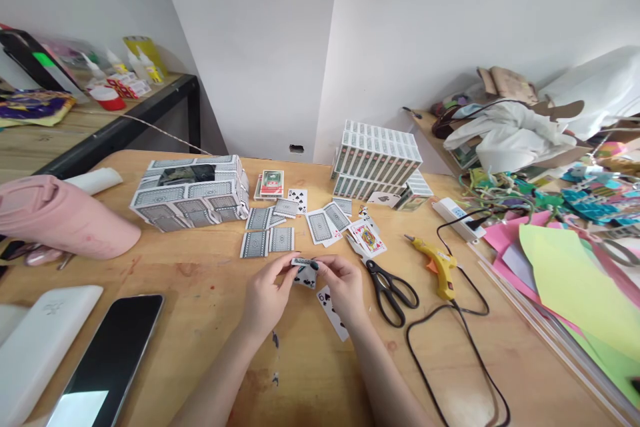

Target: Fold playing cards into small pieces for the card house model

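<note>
My left hand [267, 293] and my right hand [344, 285] pinch a playing card [305, 276] between them, one at each side. Its upper edge is bent over, showing a strip of the patterned back above the black-spade face. Partly under my right hand lies a six of spades [330, 313], face up on the table. Just beyond my hands are folded cards [255, 244] with grey backs up, and more loose cards [323, 225]. Black-handled scissors [390, 290] lie right of my right hand, blades partly under a face card [369, 238].
A box covered in cards [193, 192] stands back left, stacked card packs [377, 157] back right. A yellow glue gun [437, 267] trails its cord to the right, near a power strip [459, 219] and coloured sheets [575, 273]. A phone [110, 353] and pink tumbler [70, 217] lie left.
</note>
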{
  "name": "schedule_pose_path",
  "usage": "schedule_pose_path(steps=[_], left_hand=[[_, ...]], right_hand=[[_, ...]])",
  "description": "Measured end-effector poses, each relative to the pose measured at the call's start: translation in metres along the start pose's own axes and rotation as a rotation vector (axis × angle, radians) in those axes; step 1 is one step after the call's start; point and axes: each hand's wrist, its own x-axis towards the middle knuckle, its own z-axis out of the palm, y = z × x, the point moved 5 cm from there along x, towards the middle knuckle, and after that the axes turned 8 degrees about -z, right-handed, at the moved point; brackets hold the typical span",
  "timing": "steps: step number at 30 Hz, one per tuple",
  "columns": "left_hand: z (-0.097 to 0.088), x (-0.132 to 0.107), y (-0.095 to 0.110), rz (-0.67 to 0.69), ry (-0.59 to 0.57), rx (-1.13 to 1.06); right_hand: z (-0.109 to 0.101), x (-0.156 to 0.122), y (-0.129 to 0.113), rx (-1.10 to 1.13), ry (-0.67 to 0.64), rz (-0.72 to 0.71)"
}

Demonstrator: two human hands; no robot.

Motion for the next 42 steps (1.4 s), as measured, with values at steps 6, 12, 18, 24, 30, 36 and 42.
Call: schedule_pose_path(steps=[6, 12, 18, 24, 30, 36, 42], left_hand=[[0.005, -0.006, 0.006, 0.127, 0.024, 0.132], [0.010, -0.007, -0.001, 0.133, 0.026, 0.187], [0.007, -0.005, -0.002, -0.003, -0.015, 0.060], [0.007, 0.000, 0.002, -0.141, -0.161, -0.211], [0.007, 0.000, 0.001, -0.109, -0.131, -0.094], [0.008, -0.002, 0.002, -0.086, -0.162, -0.075], [0.012, -0.006, 0.004, -0.065, -0.203, -0.051]], right_hand=[[-0.002, -0.001, 0.001, -0.077, 0.000, -0.041], [0.004, -0.006, 0.003, -0.293, -0.052, -0.127], [0.002, -0.004, 0.004, -0.300, -0.064, -0.119], [0.002, -0.004, 0.001, -0.327, -0.060, -0.171], [0.003, -0.006, -0.006, -0.476, -0.083, -0.318], [0.000, -0.005, -0.012, -0.524, -0.058, -0.356], [-0.003, -0.004, -0.014, -0.533, -0.043, -0.355]])
